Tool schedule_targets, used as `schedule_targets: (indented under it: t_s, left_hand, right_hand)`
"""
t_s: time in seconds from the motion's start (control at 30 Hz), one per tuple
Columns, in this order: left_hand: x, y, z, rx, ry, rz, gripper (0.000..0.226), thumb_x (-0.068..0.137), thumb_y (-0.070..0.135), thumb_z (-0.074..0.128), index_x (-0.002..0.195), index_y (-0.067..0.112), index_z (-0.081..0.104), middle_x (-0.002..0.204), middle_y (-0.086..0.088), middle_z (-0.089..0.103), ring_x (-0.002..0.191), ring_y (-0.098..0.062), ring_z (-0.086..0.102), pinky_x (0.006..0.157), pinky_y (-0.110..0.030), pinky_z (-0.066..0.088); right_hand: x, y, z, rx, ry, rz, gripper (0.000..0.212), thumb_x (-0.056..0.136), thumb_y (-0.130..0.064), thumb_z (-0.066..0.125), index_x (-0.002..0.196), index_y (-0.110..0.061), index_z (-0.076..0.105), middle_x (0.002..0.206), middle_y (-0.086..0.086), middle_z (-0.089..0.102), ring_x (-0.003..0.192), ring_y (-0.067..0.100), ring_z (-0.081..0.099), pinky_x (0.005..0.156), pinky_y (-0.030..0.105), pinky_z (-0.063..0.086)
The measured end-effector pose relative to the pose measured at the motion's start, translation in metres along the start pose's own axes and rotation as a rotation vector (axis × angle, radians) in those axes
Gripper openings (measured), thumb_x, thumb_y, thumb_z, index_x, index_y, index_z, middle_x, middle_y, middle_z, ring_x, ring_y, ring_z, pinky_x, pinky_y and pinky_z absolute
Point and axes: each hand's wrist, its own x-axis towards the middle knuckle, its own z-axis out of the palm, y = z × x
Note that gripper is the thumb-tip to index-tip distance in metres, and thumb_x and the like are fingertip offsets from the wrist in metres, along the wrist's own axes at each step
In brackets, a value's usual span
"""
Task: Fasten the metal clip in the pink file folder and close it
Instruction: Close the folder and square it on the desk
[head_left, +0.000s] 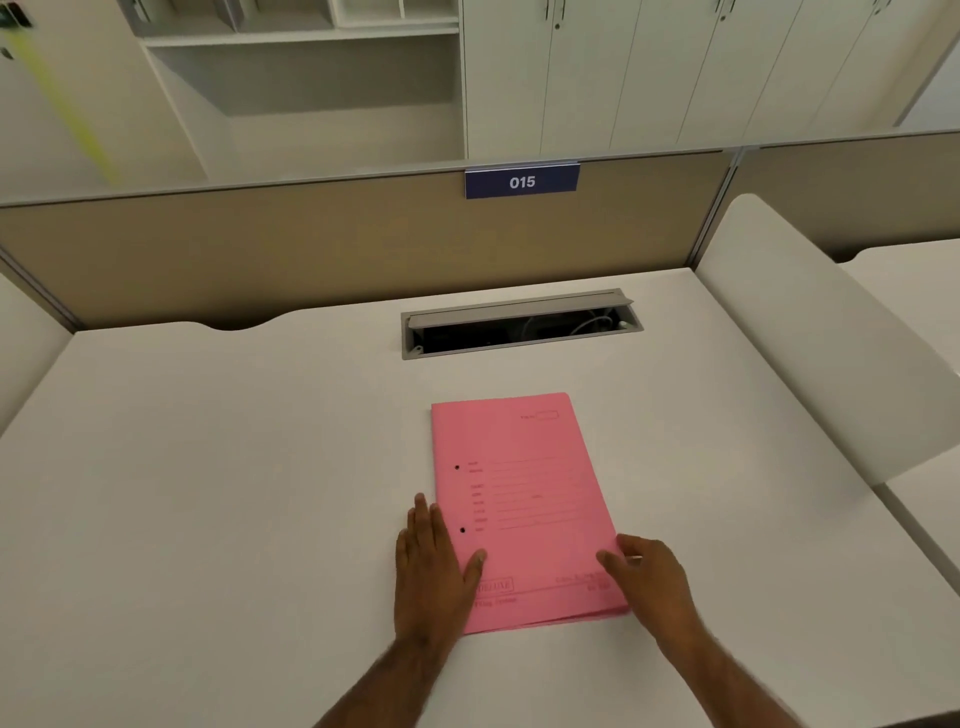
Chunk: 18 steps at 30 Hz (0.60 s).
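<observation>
The pink file folder (524, 499) lies shut and flat on the white desk (208, 493), front cover up, spine to the left with two dark holes near it. My left hand (434, 571) rests flat along the folder's lower left edge, fingers straight, thumb lying on the cover. My right hand (649, 577) sits at the lower right corner, fingers curled against the cover's open edge. The metal clip is hidden inside the folder.
An open cable hatch (519, 325) is set into the desk behind the folder. A beige partition (260, 249) with a blue "015" sign (521, 181) closes the back. A white side panel (810, 332) rises at the right.
</observation>
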Motion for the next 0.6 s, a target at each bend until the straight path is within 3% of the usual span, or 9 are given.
schedule_targets:
  t_s: [0.1, 0.2, 0.3, 0.4, 0.5, 0.6]
  left_hand:
    - [-0.007, 0.014, -0.007, -0.044, 0.053, -0.193, 0.077, 0.094, 0.059, 0.043, 0.151, 0.009, 0.031, 0.164, -0.014, 0.017, 0.148, -0.028, 0.028, 0.119, -0.04, 0.025]
    - [-0.006, 0.024, -0.016, -0.151, 0.081, -0.273, 0.05, 0.089, 0.049, 0.059, 0.126, 0.016, 0.053, 0.14, -0.006, 0.046, 0.124, -0.023, 0.049, 0.104, -0.037, 0.042]
    - [0.001, 0.028, -0.025, -0.397, 0.065, -0.345, 0.028, 0.089, 0.03, 0.065, 0.11, 0.015, 0.054, 0.116, -0.002, 0.054, 0.103, -0.02, 0.057, 0.08, -0.027, 0.049]
    - [0.008, 0.032, -0.035, -0.735, 0.04, -0.419, 0.015, 0.094, 0.016, 0.059, 0.097, 0.018, 0.044, 0.098, 0.003, 0.061, 0.081, -0.009, 0.064, 0.051, -0.009, 0.043]
    - [0.013, 0.035, -0.048, -0.897, 0.066, -0.416, 0.015, 0.098, 0.013, 0.053, 0.096, 0.023, 0.042, 0.091, 0.008, 0.064, 0.075, -0.007, 0.066, 0.046, -0.009, 0.044]
    - [0.02, 0.032, -0.071, -1.013, 0.134, -0.375, 0.019, 0.097, 0.014, 0.055, 0.093, 0.029, 0.044, 0.093, 0.006, 0.069, 0.078, -0.009, 0.068, 0.047, -0.01, 0.044]
  right_hand:
    - [-0.001, 0.005, 0.013, -0.235, 0.032, -0.04, 0.045, 0.087, -0.038, 0.07, 0.121, -0.008, 0.068, 0.117, 0.012, 0.067, 0.106, 0.028, 0.063, 0.097, 0.041, 0.051]
    - [-0.007, 0.007, 0.023, -0.403, 0.053, -0.058, 0.049, 0.089, -0.043, 0.064, 0.127, -0.013, 0.061, 0.123, 0.009, 0.052, 0.117, 0.028, 0.049, 0.099, 0.04, 0.046]
    - [-0.013, 0.009, 0.028, -0.493, 0.066, -0.091, 0.041, 0.089, -0.043, 0.06, 0.121, -0.016, 0.058, 0.117, 0.005, 0.048, 0.113, 0.027, 0.047, 0.093, 0.041, 0.048]
    - [-0.017, 0.012, 0.03, -0.544, 0.074, -0.099, 0.041, 0.088, -0.042, 0.059, 0.122, -0.019, 0.056, 0.114, 0.003, 0.046, 0.11, 0.025, 0.047, 0.09, 0.04, 0.047]
    - [-0.018, 0.007, 0.032, -0.493, 0.065, -0.089, 0.057, 0.087, -0.047, 0.063, 0.136, -0.022, 0.05, 0.127, 0.004, 0.048, 0.12, 0.027, 0.047, 0.096, 0.043, 0.044]
    - [-0.014, -0.01, 0.036, -0.21, 0.059, -0.063, 0.084, 0.082, -0.041, 0.076, 0.15, -0.015, 0.036, 0.137, 0.013, 0.051, 0.124, 0.032, 0.05, 0.102, 0.048, 0.044]
